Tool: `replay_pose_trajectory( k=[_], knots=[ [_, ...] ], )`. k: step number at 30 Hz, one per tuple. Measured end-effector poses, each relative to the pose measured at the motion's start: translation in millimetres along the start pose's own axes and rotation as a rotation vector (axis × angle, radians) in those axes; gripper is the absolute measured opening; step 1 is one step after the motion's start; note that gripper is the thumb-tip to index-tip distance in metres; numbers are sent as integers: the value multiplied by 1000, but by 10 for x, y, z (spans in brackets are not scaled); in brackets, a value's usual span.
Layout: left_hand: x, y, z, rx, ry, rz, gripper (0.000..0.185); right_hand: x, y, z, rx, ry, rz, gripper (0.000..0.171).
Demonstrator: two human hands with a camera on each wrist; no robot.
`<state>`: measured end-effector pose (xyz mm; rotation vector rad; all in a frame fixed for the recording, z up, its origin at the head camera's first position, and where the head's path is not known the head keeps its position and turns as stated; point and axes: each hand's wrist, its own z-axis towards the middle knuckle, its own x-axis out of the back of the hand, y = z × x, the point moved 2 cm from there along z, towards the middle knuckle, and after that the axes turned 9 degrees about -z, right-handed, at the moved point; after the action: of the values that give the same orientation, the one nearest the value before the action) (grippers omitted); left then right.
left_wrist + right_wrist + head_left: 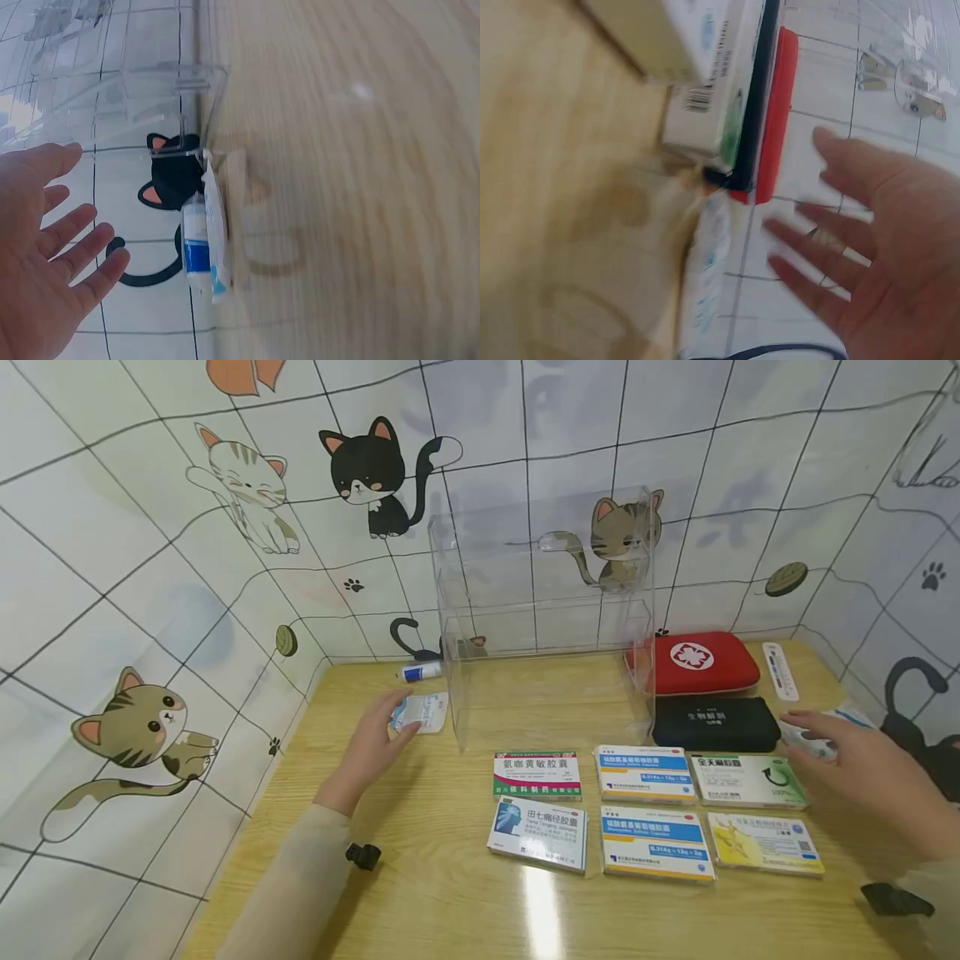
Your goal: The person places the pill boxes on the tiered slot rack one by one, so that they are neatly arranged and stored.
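My left hand is at the left of the table, fingers spread, beside a small white and light-blue packet. The left wrist view shows nothing in its palm, and a gap between its fingers and the packet. Behind that packet lies a white and blue tube. On the right, my right hand hovers with loosely extended fingers near a white packet, which it partly hides. Blurred in the right wrist view, this hand holds nothing. Nearest to it are a black case and a green-white medicine box.
A clear acrylic rack with tiers stands at the back centre. Medicine boxes lie in two rows before it, including a green and pink one and a yellow-white one. A red pouch and a white thermometer card sit back right.
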<state>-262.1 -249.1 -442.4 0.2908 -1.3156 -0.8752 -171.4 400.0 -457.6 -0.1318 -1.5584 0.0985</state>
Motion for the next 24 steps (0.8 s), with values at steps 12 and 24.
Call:
replay_pose_trajectory(
  k=[12, 24],
  knots=[
    [-254, 145, 359, -12, -91, -428, 64, -179, 226, -48, 54, -156, 158, 73],
    [-385, 80, 486, -2, -49, -447, 58, -232, 278, -10, 83, -228, 159, 78]
  ],
)
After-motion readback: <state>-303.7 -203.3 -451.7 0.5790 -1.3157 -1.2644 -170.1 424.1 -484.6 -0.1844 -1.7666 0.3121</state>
